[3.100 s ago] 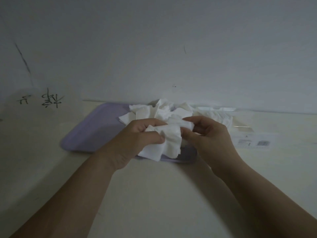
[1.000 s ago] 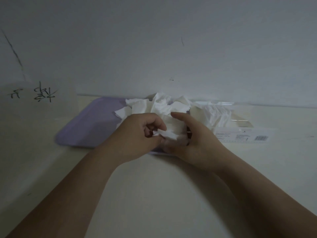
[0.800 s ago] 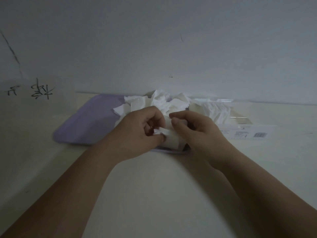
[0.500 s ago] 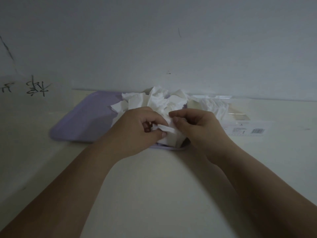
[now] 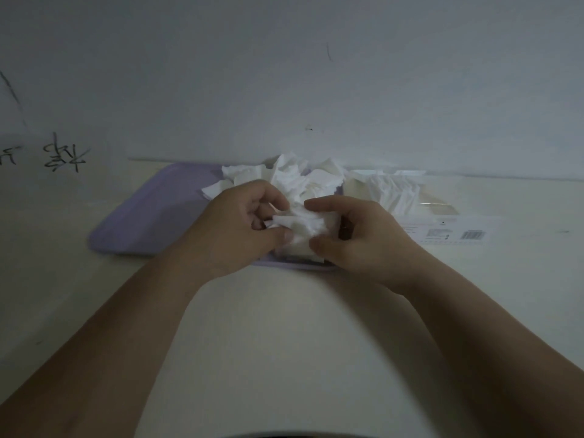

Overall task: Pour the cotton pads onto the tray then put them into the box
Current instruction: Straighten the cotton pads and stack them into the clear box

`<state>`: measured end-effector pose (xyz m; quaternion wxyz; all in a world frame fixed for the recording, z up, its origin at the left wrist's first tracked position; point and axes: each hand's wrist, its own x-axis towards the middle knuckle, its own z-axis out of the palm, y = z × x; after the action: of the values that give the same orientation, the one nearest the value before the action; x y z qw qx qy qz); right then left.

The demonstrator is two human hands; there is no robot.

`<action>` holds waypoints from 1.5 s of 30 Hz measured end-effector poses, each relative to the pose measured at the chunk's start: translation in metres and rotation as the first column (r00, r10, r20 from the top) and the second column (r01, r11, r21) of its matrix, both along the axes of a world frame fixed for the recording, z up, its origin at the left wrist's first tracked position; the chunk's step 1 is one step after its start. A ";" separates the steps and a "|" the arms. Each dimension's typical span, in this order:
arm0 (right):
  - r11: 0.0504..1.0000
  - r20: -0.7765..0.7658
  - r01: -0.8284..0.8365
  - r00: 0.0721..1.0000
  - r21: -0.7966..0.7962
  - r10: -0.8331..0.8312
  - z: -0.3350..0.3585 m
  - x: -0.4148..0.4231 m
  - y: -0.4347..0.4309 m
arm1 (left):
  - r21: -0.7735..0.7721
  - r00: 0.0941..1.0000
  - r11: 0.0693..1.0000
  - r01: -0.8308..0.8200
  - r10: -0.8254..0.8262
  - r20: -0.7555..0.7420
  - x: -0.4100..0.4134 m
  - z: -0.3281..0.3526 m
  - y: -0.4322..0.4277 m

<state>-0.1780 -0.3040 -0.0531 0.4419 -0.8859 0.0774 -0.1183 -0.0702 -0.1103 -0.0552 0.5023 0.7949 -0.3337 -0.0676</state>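
A lilac tray (image 5: 151,216) lies on the pale table against the wall. A loose heap of white cotton pads (image 5: 297,178) covers its right half. My left hand (image 5: 240,229) and my right hand (image 5: 360,235) meet over the tray's front right corner. Together they pinch a small bunch of cotton pads (image 5: 300,227) between thumbs and fingers. To the right of the tray lies a clear box (image 5: 442,222) with a white label and barcode. More white pads (image 5: 392,191) sit in its left end.
A grey wall (image 5: 316,74) rises directly behind the tray and box. Black handwriting (image 5: 63,156) marks the surface at the far left. The pale table (image 5: 284,343) stretches toward me between my forearms.
My hands stayed over the tray's front right corner. The large bunch they held earlier has become a smaller wad, and my right thumb and fingers now pinch it beside my left.
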 end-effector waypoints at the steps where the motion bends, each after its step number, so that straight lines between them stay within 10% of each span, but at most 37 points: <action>1: 1.000 0.009 0.006 1.000 -0.028 -0.006 -0.002 0.001 -0.001 | -0.003 1.000 1.000 0.011 -0.011 -0.025 0.002 0.005 0.003; 17: 0.993 -0.075 -0.087 0.993 0.084 0.093 0.002 -0.001 -0.002 | -0.015 0.998 1.000 0.021 -0.022 -0.058 -0.002 0.002 -0.003; 30: 0.968 0.060 -0.061 0.995 -0.242 0.077 -0.005 -0.001 0.016 | 0.025 0.993 0.993 0.114 -0.114 -0.028 -0.003 0.003 -0.003; 40: 0.968 0.263 -0.069 0.965 0.240 0.003 0.012 -0.003 0.005 | -0.207 0.950 0.962 0.176 -0.221 -0.219 -0.008 0.009 -0.003; 45: 0.668 0.270 -0.231 0.962 0.708 0.047 0.024 -0.006 -0.015 | -0.287 0.951 0.954 0.089 -0.167 -0.260 -0.018 0.032 -0.027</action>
<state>-0.1837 -0.3193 -0.0290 0.7729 -0.6180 -0.0014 -0.1443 -0.0877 -0.1368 -0.0235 0.6433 0.6772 -0.3161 -0.1662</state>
